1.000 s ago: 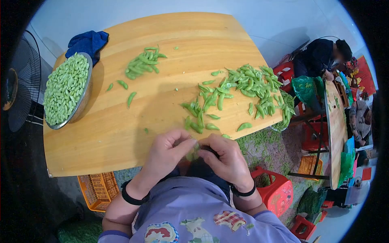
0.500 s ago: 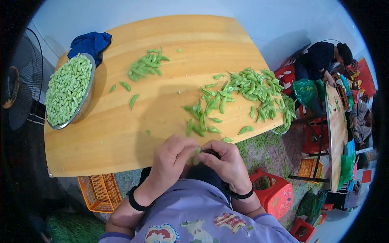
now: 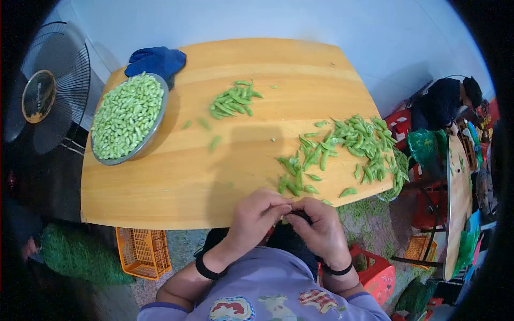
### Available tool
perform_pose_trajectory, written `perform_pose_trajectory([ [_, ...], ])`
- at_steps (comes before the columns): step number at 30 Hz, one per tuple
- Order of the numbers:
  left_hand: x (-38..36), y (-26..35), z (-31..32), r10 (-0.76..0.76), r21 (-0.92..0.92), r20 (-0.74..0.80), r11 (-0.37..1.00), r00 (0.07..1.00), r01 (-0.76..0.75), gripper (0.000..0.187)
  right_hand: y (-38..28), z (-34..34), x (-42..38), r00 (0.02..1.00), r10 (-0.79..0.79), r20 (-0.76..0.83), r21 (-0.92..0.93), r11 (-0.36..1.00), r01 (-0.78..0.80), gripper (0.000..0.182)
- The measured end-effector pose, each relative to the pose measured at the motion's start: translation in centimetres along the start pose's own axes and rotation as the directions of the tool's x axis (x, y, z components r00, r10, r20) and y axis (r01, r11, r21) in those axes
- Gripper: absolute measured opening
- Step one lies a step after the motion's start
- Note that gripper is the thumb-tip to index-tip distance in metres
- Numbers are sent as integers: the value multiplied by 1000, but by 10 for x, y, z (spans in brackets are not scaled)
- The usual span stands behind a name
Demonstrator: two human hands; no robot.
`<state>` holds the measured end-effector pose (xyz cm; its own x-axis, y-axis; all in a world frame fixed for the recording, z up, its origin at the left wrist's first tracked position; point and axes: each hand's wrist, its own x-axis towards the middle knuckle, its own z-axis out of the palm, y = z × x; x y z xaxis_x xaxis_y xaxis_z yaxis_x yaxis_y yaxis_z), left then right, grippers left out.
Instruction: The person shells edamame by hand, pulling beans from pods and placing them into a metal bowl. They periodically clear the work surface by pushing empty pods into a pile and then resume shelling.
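My left hand (image 3: 258, 216) and my right hand (image 3: 321, 229) meet at the table's near edge, thumbs and fingers pinched together. Between them is an edamame pod, mostly hidden by the fingers. Something dark (image 3: 301, 215) shows at my right hand's thumb and forefinger. Just beyond the hands lie loose edamame pods (image 3: 293, 176), running into a larger pile of pods (image 3: 364, 139) at the right. A smaller heap of pods (image 3: 234, 100) sits farther back. At the left stands a metal bowl (image 3: 163, 109) heaped with shelled green beans (image 3: 127, 115).
The wooden table (image 3: 176, 187) has a blue cloth (image 3: 155, 61) near the bowl. A fan (image 3: 53, 93) stands left. Below are an orange crate (image 3: 143, 254) and a red stool (image 3: 377, 273). A person (image 3: 441, 104) works at another table (image 3: 459, 192) on the right.
The view has shifted, so the table and bowl appear farther right. My hands stay together; the green pod that showed between the fingers is now mostly covered.
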<state>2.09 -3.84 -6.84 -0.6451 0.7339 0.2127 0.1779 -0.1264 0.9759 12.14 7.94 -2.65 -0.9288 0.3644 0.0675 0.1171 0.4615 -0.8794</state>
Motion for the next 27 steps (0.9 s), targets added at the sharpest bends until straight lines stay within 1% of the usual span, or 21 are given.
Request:
perform_pose_trajectory([
  [1, 0, 2, 0, 28, 12, -32, 1000, 999, -27, 7, 1, -1, 0, 1000, -13, 7, 7, 1000, 13, 17],
  [2, 0, 2, 0, 162, 109, -38, 981, 986, -158, 11, 2, -3, -1, 995, 79, 54, 172, 981, -87, 17],
  [4, -1, -4, 3, 233, 111, -75, 968, 970, -224, 13, -13, -8, 1, 936, 300, 183, 431, 831, -351, 15],
  [5, -2, -7, 2, 304, 115, -106, 949, 947, -292, 14, -17, -10, 1, 896, 396, 201, 403, 800, -444, 14],
  [6, -1, -8, 3, 369, 148, -112, 924, 923, -352, 14, -17, -9, 2, 879, 436, 190, 478, 741, -471, 13],
  [7, 1, -9, 2, 430, 198, -119, 894, 895, -403, 14, -11, -5, 2, 887, 432, 163, 512, 732, -450, 13],
  [9, 1, -19, 2, 370, 123, -73, 925, 926, -360, 13, -3, 0, 3, 902, 413, 128, 540, 733, -413, 12],
  [11, 0, -14, -1, 478, 91, -94, 878, 873, -470, 15, 6, 0, 4, 917, 331, 220, 697, 604, -385, 13],
  [13, -2, -8, -5, 511, 108, -117, 859, 852, -500, 13, 11, 0, 7, 919, 299, 257, 766, 516, -382, 13],
  [15, -6, -6, -7, 547, 94, -120, 837, 828, -539, 10, 12, 4, 10, 929, 277, 244, 756, 547, -361, 13],
  [16, -9, -6, -7, 161, -223, -117, 957, 980, -184, 9, 11, 5, 11, 939, 267, 214, 750, 571, -334, 13],
  [17, -11, -7, -4, -233, -495, 17, 843, 972, 211, 8, 10, 7, 12, 940, 264, 217, 749, 572, -334, 13],
  [18, -8, -8, -5, -282, -668, 26, 709, 959, 226, 12, 8, 9, 13, 957, 250, 150, 692, 664, -282, 11],
  [19, -6, -7, -8, -276, -668, 30, 709, 961, 225, 12, 7, 10, 15, 970, 228, 80, 625, 747, -227, 10],
  [20, -3, -7, -14, -376, -679, -25, 687, 926, 260, 11, 11, 8, 16, 971, 229, 64, 625, 750, -218, 10],
  [21, 2, -2, -21, -470, -694, -59, 653, 881, 302, 11, 15, 4, 19, 967, 247, -54, 538, 823, -180, 14],
  [22, 5, -4, -26, -425, -658, -145, 716, 893, 235, 11, 19, -3, 23, 951, 250, -181, 438, 887, -150, 22],
  [23, 7, -9, -35, -371, -615, -220, 771, 902, 167, 11, 18, -9, 26, 939, 257, -230, 427, 894, -140, 22],
  [25, 14, -7, -76, -344, -270, -122, 914, 931, 302, 12, 14, -22, 29, 902, 299, -310, 373, 911, -174, 42],
  [26, 20, -10, -88, -259, -14, -236, 964, 937, 264, 13, 17, -28, 28, 888, 303, -345, 362, 916, -172, 42],
  [27, 27, -12, -96, -142, 248, -330, 941, 933, 231, 14, 20, -31, 26, 889, 287, -357, 395, 909, -135, 48],
])
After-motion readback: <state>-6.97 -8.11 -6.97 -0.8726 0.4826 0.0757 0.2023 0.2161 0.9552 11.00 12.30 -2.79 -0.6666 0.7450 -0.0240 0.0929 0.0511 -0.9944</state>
